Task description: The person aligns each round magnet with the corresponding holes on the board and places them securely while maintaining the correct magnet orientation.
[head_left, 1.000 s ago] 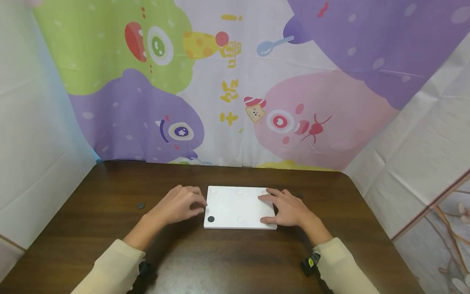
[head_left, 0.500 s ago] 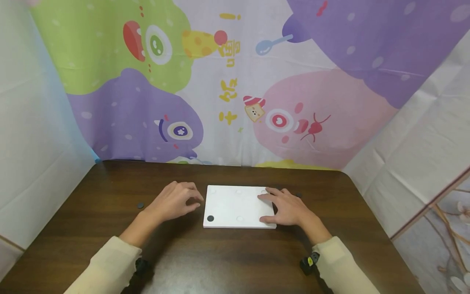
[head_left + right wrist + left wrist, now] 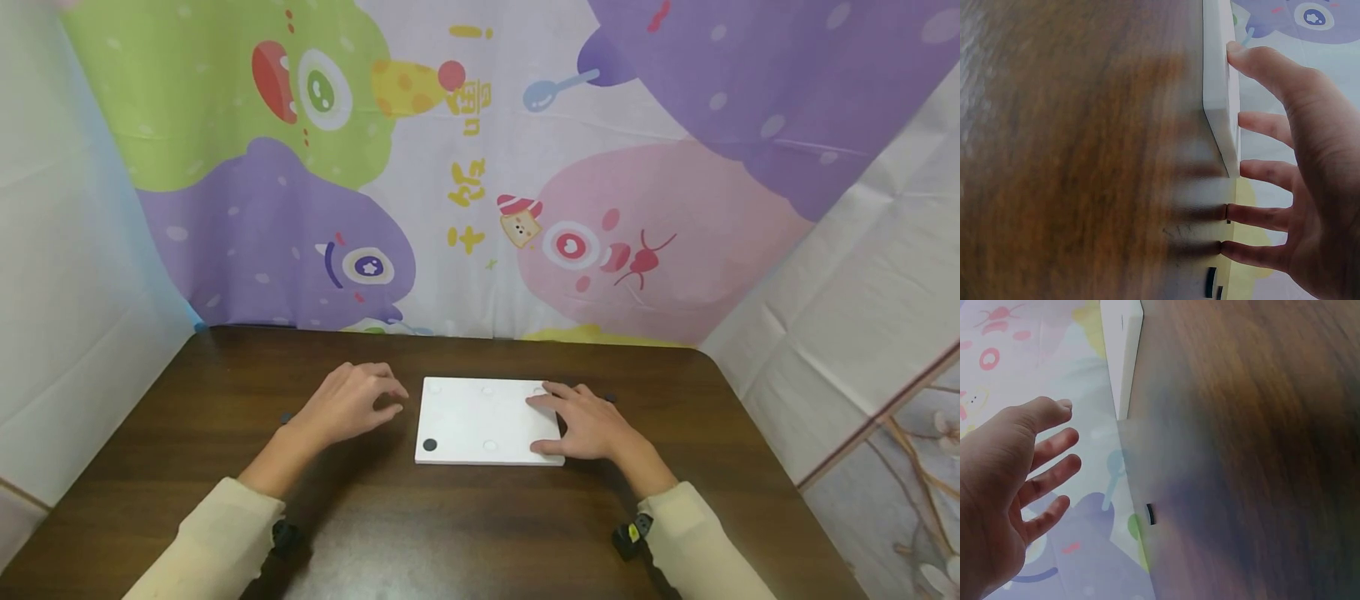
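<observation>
Right hand (image 3: 592, 423) spread wide on white board (image 3: 480, 417), likely steadying it. Left hand (image 3: 351, 404) loosely bent, empty, just beside it.

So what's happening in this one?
A person's right hand rests on the right end of a white rectangular board on a wood-grain table. The left hand hovers just off the board's left edge, with nothing visible in it. One black disc sits at the board's near-left corner; faint circular outlines show elsewhere on it. Another dark disc lies on the table to the left, and at least one more beside the right hand.
</observation>
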`<action>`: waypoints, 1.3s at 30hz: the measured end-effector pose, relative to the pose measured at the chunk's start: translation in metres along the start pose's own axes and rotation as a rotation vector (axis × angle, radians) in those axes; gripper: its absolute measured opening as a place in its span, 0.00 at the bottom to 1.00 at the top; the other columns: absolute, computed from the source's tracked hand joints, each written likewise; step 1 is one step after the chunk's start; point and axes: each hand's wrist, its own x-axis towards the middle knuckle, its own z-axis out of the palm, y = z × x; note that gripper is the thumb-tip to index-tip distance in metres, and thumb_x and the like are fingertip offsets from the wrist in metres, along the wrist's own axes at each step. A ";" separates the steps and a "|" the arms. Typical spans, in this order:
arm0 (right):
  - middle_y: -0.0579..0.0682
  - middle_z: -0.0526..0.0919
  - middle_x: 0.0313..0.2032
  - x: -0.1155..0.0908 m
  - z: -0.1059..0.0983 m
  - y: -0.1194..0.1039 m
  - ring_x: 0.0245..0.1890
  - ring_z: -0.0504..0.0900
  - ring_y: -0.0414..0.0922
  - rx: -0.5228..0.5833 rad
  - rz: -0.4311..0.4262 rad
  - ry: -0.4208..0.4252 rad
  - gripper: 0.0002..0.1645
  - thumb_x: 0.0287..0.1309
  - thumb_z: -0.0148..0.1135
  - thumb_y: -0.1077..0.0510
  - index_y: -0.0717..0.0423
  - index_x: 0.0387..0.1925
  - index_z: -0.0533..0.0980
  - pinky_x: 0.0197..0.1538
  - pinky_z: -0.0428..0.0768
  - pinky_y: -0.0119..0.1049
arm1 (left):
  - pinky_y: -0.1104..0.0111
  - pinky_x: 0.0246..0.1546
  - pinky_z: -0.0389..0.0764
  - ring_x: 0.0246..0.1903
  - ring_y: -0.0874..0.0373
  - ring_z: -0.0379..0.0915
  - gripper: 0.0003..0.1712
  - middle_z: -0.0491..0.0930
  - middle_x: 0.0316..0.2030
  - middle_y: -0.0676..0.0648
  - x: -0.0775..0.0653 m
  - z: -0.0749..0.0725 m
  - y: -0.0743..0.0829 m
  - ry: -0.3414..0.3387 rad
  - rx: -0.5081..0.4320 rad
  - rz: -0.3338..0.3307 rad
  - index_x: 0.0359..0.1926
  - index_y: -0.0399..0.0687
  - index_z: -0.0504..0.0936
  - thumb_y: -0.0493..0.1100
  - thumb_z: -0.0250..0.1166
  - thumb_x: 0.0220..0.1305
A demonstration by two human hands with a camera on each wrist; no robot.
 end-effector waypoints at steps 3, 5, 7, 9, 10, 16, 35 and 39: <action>0.56 0.69 0.86 0.000 0.000 0.000 0.73 0.77 0.66 -0.002 0.000 0.001 0.52 0.62 0.74 0.22 0.37 0.82 0.74 0.63 0.82 0.76 | 0.74 0.24 0.65 0.21 0.70 0.57 0.08 0.92 0.38 0.51 0.001 -0.001 -0.002 0.020 -0.002 -0.006 0.43 0.53 0.97 0.44 0.84 0.63; 0.56 0.69 0.86 0.000 0.000 0.000 0.74 0.77 0.66 -0.003 0.000 0.001 0.52 0.62 0.74 0.22 0.37 0.82 0.74 0.63 0.82 0.76 | 0.74 0.23 0.65 0.21 0.70 0.57 0.09 0.91 0.37 0.51 0.001 -0.002 -0.004 0.028 0.003 -0.012 0.43 0.53 0.97 0.44 0.84 0.63; 0.56 0.69 0.86 0.000 -0.001 0.000 0.74 0.77 0.67 -0.001 0.000 0.001 0.52 0.62 0.74 0.22 0.37 0.82 0.74 0.63 0.82 0.77 | 0.74 0.23 0.66 0.20 0.70 0.59 0.09 0.91 0.37 0.51 0.001 -0.003 -0.006 0.028 0.008 -0.025 0.44 0.53 0.97 0.44 0.84 0.62; 0.56 0.69 0.86 0.000 -0.001 0.000 0.74 0.77 0.68 0.000 -0.001 0.003 0.52 0.62 0.74 0.23 0.37 0.82 0.74 0.64 0.81 0.77 | 0.73 0.23 0.67 0.20 0.70 0.61 0.09 0.91 0.37 0.51 0.002 -0.004 -0.007 0.032 0.013 -0.035 0.44 0.53 0.97 0.44 0.84 0.62; 0.56 0.69 0.86 0.000 -0.001 0.000 0.74 0.77 0.68 0.000 -0.003 0.004 0.52 0.62 0.74 0.23 0.37 0.82 0.74 0.64 0.81 0.77 | 0.73 0.22 0.67 0.20 0.70 0.61 0.09 0.91 0.37 0.51 0.002 -0.005 -0.008 0.031 0.014 -0.041 0.44 0.53 0.97 0.44 0.84 0.62; 0.56 0.69 0.86 -0.001 -0.002 0.000 0.75 0.76 0.68 0.003 -0.004 0.003 0.52 0.63 0.73 0.23 0.37 0.82 0.74 0.64 0.81 0.78 | 0.72 0.22 0.68 0.19 0.69 0.63 0.09 0.92 0.37 0.51 0.002 -0.007 -0.013 0.037 0.014 -0.066 0.44 0.53 0.97 0.43 0.83 0.63; 0.56 0.69 0.86 -0.001 0.000 0.000 0.75 0.76 0.68 0.013 -0.003 0.000 0.52 0.63 0.74 0.23 0.37 0.82 0.74 0.65 0.80 0.78 | 0.66 0.29 0.74 0.39 0.49 0.87 0.10 0.93 0.43 0.46 0.000 -0.010 -0.026 -0.016 -0.018 -0.162 0.48 0.50 0.97 0.44 0.81 0.67; 0.56 0.69 0.86 0.000 -0.001 -0.001 0.75 0.76 0.68 0.007 -0.004 0.003 0.52 0.63 0.74 0.23 0.37 0.82 0.74 0.64 0.81 0.78 | 0.64 0.31 0.77 0.39 0.48 0.87 0.10 0.93 0.44 0.45 0.000 -0.012 -0.030 -0.019 -0.031 -0.188 0.49 0.50 0.97 0.44 0.80 0.68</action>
